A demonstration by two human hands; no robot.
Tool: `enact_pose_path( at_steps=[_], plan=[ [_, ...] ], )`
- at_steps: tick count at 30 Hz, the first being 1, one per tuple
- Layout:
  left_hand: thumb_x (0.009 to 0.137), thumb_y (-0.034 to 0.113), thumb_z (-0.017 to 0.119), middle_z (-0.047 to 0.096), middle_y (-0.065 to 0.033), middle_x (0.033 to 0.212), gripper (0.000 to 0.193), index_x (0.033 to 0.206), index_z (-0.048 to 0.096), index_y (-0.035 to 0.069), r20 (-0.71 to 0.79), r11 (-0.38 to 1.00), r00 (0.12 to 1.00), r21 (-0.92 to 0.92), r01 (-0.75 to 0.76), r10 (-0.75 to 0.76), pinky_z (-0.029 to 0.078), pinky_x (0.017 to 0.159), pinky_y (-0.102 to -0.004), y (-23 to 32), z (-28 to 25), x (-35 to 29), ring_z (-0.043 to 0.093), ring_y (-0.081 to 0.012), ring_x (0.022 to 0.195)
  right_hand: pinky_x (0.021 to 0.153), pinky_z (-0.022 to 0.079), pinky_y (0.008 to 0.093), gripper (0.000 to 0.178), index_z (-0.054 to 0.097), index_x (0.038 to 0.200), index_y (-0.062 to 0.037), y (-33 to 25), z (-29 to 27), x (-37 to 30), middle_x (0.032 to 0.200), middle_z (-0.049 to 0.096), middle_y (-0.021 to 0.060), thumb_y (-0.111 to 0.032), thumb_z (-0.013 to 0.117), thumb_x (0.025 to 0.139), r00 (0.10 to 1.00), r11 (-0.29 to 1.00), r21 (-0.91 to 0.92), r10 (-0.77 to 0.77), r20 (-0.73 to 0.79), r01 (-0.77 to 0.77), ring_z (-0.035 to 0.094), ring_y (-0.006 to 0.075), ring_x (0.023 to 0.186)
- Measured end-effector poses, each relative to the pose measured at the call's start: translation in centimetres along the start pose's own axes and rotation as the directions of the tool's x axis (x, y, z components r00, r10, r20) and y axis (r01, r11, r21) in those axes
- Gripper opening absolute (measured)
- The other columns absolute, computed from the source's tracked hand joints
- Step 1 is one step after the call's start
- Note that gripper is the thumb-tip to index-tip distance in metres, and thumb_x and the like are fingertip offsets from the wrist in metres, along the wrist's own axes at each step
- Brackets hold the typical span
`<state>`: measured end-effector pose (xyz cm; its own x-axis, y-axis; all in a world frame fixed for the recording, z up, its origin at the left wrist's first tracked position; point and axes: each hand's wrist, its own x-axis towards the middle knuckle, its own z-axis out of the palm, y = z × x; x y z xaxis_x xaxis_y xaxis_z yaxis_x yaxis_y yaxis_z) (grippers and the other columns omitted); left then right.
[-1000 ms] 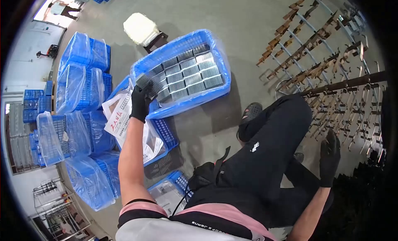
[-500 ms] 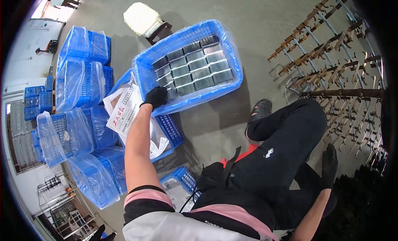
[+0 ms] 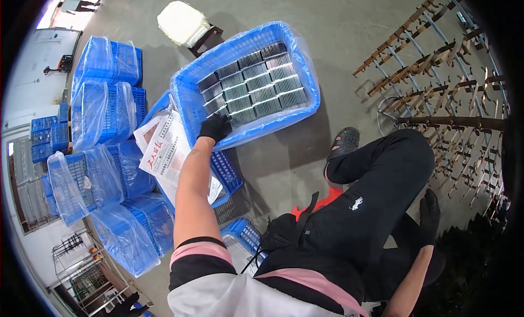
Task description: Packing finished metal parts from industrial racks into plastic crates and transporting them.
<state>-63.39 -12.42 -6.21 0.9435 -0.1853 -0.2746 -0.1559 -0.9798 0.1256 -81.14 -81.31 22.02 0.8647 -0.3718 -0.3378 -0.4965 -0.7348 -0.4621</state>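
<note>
A blue plastic basket (image 3: pixel 188 132), lined with clear film, stands on the floor in front of me. Inside it, thin metallic plates (image 3: pixel 254 101) sit in tight rows of small stacks. My left hand (image 3: pixel 216 127), in a black glove, reaches into its near left corner and touches the nearest stack. The glove hides the fingertips, so whether they grip a plate does not show. My right hand (image 3: pixel 430 213), also gloved in black, hangs by my right knee. Its fingers are stretched out and hold nothing.
Printed newspaper sheets (image 3: pixel 164 148) lie over another blue basket (image 3: pixel 225 169) beside my left forearm. Film-wrapped blue baskets (image 3: pixel 103 115) are stacked at the left. A stool with a pale cushion (image 3: pixel 183 23) stands beyond the basket. Racks with metal hooks (image 3: pixel 442 77) fill the right side.
My left hand has shifted slightly to the right along the basket's near left corner. The right hand stays hanging by the knee, and the plates look the same.
</note>
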Motion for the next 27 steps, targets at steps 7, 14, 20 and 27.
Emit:
enact_pose_path(
  at_steps=[7, 14, 20, 27],
  plan=[
    [0.080, 0.035, 0.059, 0.063, -0.0190, 0.098, 0.034, 0.102, 0.062, 0.010, 0.164, 0.992, 0.986, -0.126, 0.025, -0.004, 0.049, 0.077, -0.0475, -0.2, 2.3, 4.7, 0.061, -0.0403, 0.091, 0.098, 0.040, 0.0352, 0.044, 0.050, 0.130, -0.0010, -0.8, 1.2, 0.0, 0.128, 0.056, 0.0152, -0.025, 0.054, 0.093, 0.998, 0.999, 0.038, 0.035, -0.046, -0.033, 0.051, 0.0265, 0.121],
    [0.081, 0.036, 0.061, 0.061, -0.0185, 0.109, 0.040, 0.111, 0.061, 0.009, 0.289, 0.995, 0.952, -0.048, -0.093, 0.103, 0.045, 0.090, -0.0428, -0.6, -0.3, 2.0, 0.057, -0.0366, 0.104, 0.100, 0.040, 0.0385, 0.043, 0.051, 0.130, -0.0025, 0.3, 1.9, 0.4, 0.129, 0.055, 0.0159, -0.027, 0.052, 0.094, 0.999, 0.991, 0.123, 0.051, -0.017, -0.048, 0.051, 0.0285, 0.121],
    [0.083, 0.029, 0.065, 0.061, -0.0166, 0.113, 0.037, 0.113, 0.060, 0.007, -0.330, 0.949, 0.915, -0.282, 0.140, -0.233, 0.044, 0.093, -0.0411, -0.4, -5.7, -5.2, 0.056, -0.0355, 0.107, 0.089, 0.044, 0.0337, 0.039, 0.053, 0.126, -0.0020, -3.2, 0.1, -0.8, 0.115, 0.060, 0.0174, -0.023, 0.052, 0.092, 0.998, 0.999, 0.034, -0.032, 0.061, 0.030, 0.057, 0.0243, 0.107],
    [0.082, 0.028, 0.069, 0.060, -0.0194, 0.112, 0.050, 0.119, 0.053, 0.000, -0.686, 0.901, 0.588, -0.373, 0.222, -0.429, 0.042, 0.096, -0.0440, 7.0, -1.7, -18.4, 0.054, -0.0385, 0.107, 0.089, 0.044, 0.0349, 0.039, 0.053, 0.125, -0.0017, -4.0, -0.1, -0.9, 0.113, 0.061, 0.0173, -0.023, 0.053, 0.093, 0.989, 0.999, -0.029, 0.020, 0.146, -0.016, 0.059, 0.0267, 0.104]
  ],
)
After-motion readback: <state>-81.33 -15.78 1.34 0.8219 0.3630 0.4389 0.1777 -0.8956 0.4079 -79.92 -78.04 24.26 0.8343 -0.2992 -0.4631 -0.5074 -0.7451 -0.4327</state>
